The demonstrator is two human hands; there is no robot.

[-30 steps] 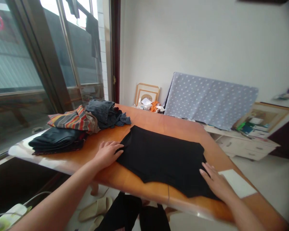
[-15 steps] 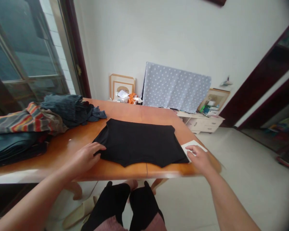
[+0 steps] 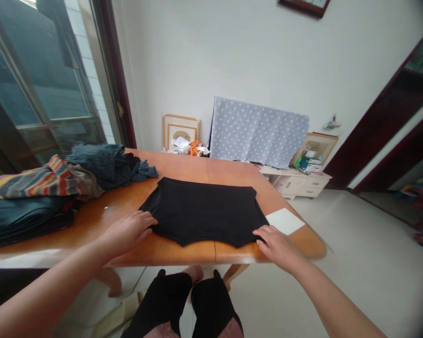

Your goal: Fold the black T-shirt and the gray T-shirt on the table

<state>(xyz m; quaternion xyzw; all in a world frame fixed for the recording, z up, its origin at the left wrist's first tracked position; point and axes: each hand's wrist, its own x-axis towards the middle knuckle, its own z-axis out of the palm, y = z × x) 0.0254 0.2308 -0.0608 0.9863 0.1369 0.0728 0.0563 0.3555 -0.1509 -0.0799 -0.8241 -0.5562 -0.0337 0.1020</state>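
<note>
A black garment (image 3: 207,211), which looks like a top, lies flat on the wooden table (image 3: 193,253) in front of me. Its upper edge is nearly straight, and the lower edge has a shallow curve between two points. My left hand (image 3: 136,228) is closed at the lower left corner, fingertips on the cloth. At the lower right corner, my right hand (image 3: 274,242) has its fingers bent over the fabric with the thumb below. Both hands partly hide the corners they hold. A white sheet (image 3: 285,221) lies just beyond my right hand.
Piled clothes sit at the table's left: a striped cloth (image 3: 38,180), a blue-grey garment (image 3: 98,164) and dark folded clothing (image 3: 24,218). Behind the table are a dotted cloth cover (image 3: 257,131) and a white cabinet (image 3: 299,183). A slipper (image 3: 118,315) lies on the floor below.
My right hand has moved inward to the left, onto the garment's right corner, and that corner reaches less far out. More of the white sheet shows. My left hand stays at its corner.
</note>
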